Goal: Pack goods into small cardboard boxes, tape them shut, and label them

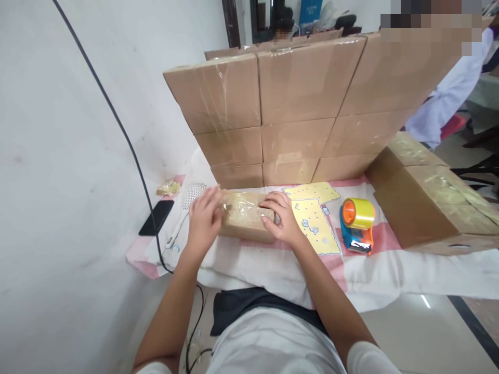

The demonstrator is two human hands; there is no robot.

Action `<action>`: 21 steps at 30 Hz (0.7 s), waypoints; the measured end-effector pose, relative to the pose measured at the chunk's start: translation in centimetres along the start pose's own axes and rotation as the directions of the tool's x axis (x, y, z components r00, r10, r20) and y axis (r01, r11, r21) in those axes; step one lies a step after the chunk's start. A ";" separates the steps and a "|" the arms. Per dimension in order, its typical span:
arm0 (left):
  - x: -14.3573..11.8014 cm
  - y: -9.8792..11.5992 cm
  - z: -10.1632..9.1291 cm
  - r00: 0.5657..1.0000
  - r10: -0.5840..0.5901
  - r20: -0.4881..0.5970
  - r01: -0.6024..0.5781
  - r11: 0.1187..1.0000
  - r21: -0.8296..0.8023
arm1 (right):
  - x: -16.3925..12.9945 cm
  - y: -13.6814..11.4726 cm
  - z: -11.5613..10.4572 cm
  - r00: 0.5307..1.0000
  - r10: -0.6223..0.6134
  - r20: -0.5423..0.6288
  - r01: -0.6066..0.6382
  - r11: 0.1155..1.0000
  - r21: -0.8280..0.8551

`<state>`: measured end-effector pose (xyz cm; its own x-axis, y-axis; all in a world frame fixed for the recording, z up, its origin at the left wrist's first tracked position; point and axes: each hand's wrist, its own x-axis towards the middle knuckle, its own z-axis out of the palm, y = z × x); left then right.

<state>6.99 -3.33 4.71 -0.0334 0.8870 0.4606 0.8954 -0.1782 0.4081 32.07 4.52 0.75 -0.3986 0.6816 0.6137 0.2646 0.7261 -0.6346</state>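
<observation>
A small cardboard box (pixel 246 232) lies on the cloth-covered table in front of me, with shiny clear tape across its top. My left hand (pixel 206 215) is at the box's left end, its fingers bent over the edge and slightly blurred. At the opposite end, my right hand (pixel 281 217) grips the box, fingers curled on the taped top and thumb near the front edge. To the right of that hand stands a tape dispenser (pixel 355 244) in blue and orange, carrying a roll of yellowish tape (pixel 363 213).
Stacked cardboard boxes (pixel 298 137) form a wall behind the work. More taped boxes (pixel 419 208) stand at the right. A black phone (pixel 156 218), a white perforated object (pixel 194 195) and a hanging black cable (pixel 117 118) are leftward. Another person's light sleeve (pixel 448 98) shows at upper right.
</observation>
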 end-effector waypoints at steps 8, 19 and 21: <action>-0.8 3.7 2.0 0.953 0.122 0.277 -0.174 0.970 0.172 | -1.0 -0.1 -0.1 1.000 0.015 -0.020 -0.017 0.994 -0.104; -0.7 2.6 2.4 0.954 0.121 0.275 -0.174 0.969 0.176 | -5.2 4.4 -10.3 0.768 0.524 -0.367 -0.565 0.825 -0.005; -0.7 2.6 2.5 0.956 0.122 0.265 -0.170 0.971 0.167 | -5.9 5.2 -11.5 0.781 0.568 -0.259 -0.598 0.800 -0.046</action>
<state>10.47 -3.36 3.46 0.1947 0.9398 0.2810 0.9495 -0.2524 0.1864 45.90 5.32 -0.81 0.0668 0.9683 0.2405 0.4905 0.1781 -0.8531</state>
